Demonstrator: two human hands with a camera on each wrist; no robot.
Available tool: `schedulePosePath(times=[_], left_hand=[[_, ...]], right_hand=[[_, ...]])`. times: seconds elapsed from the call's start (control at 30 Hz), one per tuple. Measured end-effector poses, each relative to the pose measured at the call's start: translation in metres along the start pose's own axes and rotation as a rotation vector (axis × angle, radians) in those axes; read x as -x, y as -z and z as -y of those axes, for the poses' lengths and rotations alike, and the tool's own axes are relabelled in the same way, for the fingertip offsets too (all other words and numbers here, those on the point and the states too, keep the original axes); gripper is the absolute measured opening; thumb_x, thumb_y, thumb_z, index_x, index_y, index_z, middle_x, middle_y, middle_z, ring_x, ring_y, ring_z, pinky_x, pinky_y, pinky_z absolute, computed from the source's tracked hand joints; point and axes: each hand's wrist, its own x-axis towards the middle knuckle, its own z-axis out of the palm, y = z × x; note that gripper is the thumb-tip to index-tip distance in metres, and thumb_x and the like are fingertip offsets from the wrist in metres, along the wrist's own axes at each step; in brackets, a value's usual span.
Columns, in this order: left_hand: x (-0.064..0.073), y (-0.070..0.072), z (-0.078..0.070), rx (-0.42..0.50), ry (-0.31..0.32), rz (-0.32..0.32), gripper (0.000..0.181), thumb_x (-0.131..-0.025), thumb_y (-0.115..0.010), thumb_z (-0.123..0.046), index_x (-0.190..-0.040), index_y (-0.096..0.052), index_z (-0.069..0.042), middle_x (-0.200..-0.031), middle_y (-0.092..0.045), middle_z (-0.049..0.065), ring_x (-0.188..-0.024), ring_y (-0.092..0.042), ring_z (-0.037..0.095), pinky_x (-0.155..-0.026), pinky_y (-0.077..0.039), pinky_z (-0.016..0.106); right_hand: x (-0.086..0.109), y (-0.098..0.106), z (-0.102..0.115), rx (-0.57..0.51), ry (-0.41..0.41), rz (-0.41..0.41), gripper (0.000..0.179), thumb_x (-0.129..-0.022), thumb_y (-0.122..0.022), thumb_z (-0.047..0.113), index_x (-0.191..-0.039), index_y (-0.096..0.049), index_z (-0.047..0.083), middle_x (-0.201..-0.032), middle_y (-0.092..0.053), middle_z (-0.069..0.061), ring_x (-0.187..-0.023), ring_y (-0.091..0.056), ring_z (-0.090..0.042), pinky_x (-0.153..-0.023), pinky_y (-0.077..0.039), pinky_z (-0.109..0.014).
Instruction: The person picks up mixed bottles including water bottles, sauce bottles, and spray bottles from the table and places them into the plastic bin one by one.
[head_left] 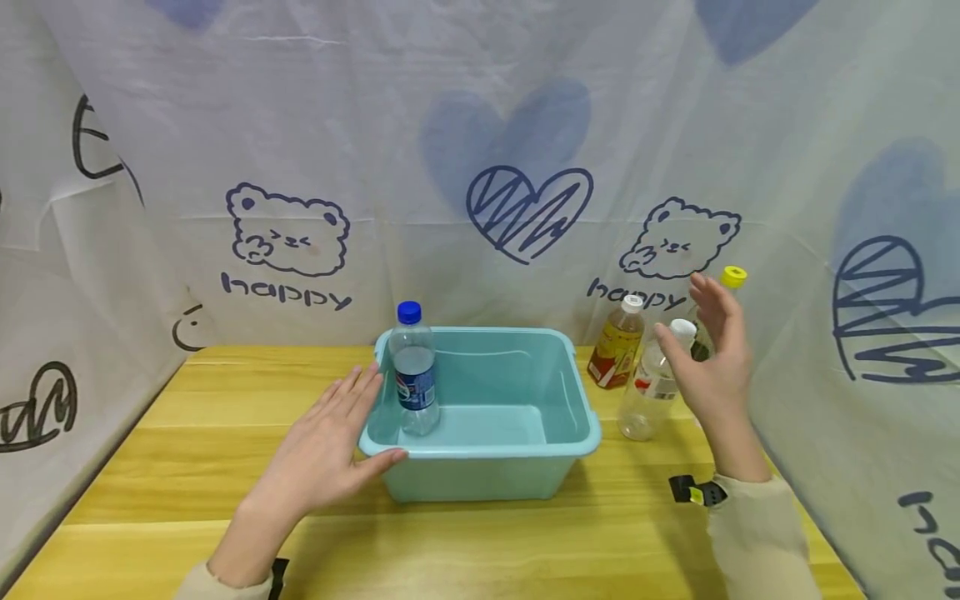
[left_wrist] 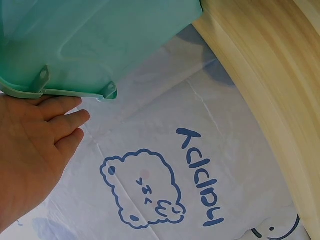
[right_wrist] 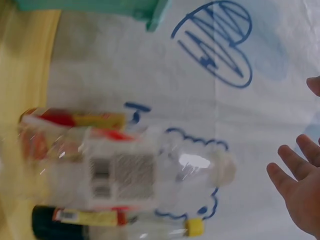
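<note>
From here I read "happy" on the cloth (head_left: pixel 412 271); the left hand (head_left: pixel 322 454) rests straight-fingered against the tub (head_left: pixel 480 452) containing the Pepsi-marked bottle (head_left: pixel 415 379); the right hand (head_left: pixel 716 354), spread, holds nothing beside the barcoded bottle (right_wrist: pixel 125 170).

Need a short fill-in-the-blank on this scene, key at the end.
1. The bottle inside the tub has a ____ cap.
2. The hand at the tub's rim is the person's ____ one.
3. Bottles outside the tub number ____.
4. The lowest bottle in the right wrist view has a ____ cap.

Missing: blue; left; three; yellow

Booth (head_left: pixel 405 125) (cloth walls (head_left: pixel 795 192), wood-grain table (head_left: pixel 480 550))
</note>
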Motion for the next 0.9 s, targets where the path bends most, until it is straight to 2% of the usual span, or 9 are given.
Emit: schedulePosePath(times=[0.13,0.23,0.43,0.57,0.77,0.9], left_hand=[[0.0,0.0,0.001,-0.007,0.007,0.011,0.102,-0.095,-0.055,-0.072,-0.163,-0.028,0.0,-0.17,-0.024,0.016,-0.156,-0.025,0.038,-0.127,-0.025,0.053],[0.0,0.0,0.002,-0.01,0.011,0.018,0.103,-0.095,-0.055,-0.072,-0.163,-0.028,0.0,-0.171,-0.024,0.016,-0.156,-0.025,0.038,-0.128,-0.025,0.053],[0.0,-0.001,0.002,-0.013,0.012,0.019,0.104,-0.095,-0.056,-0.073,-0.163,-0.028,0.0,-0.171,-0.024,0.016,-0.156,-0.025,0.038,-0.128,-0.024,0.052],[0.0,-0.001,0.002,-0.014,0.015,0.026,0.104,-0.095,-0.055,-0.073,-0.164,-0.026,-0.001,-0.171,-0.022,0.015,-0.157,-0.023,0.037,-0.128,-0.024,0.052],[0.0,-0.001,0.002,-0.013,0.01,0.023,0.104,-0.095,-0.055,-0.073,-0.164,-0.026,-0.001,-0.171,-0.022,0.016,-0.157,-0.023,0.037,-0.128,-0.023,0.052],[-0.001,-0.003,0.002,-0.011,0.002,0.008,0.104,-0.095,-0.056,-0.072,-0.163,-0.027,0.0,-0.171,-0.024,0.017,-0.156,-0.025,0.038,-0.128,-0.024,0.052]], right_hand=[[0.01,0.007,-0.016,0.017,-0.054,-0.017,0.074,-0.089,-0.075,-0.009,-0.154,-0.042,0.002,-0.155,-0.051,-0.007,-0.142,-0.048,-0.02,-0.12,-0.038,-0.028],[0.018,0.009,-0.029,0.061,-0.098,-0.013,0.074,-0.089,-0.075,-0.007,-0.154,-0.042,0.004,-0.156,-0.05,-0.007,-0.143,-0.047,-0.021,-0.121,-0.037,-0.026],[0.031,0.009,-0.051,0.072,-0.177,0.005,0.077,-0.09,-0.077,-0.001,-0.157,-0.039,0.007,-0.157,-0.049,-0.006,-0.143,-0.048,-0.026,-0.12,-0.038,-0.026],[0.038,0.007,-0.061,0.069,-0.235,0.024,0.078,-0.092,-0.078,0.006,-0.159,-0.037,0.01,-0.159,-0.047,-0.004,-0.146,-0.046,-0.027,-0.122,-0.037,-0.032],[0.045,0.004,-0.076,0.061,-0.311,0.059,0.081,-0.094,-0.077,0.012,-0.16,-0.031,0.006,-0.162,-0.042,-0.013,-0.148,-0.042,-0.033,-0.124,-0.035,-0.049],[0.048,0.002,-0.081,0.072,-0.346,0.079,0.083,-0.094,-0.078,0.014,-0.161,-0.029,0.006,-0.162,-0.042,-0.016,-0.147,-0.043,-0.035,-0.122,-0.037,-0.052]])
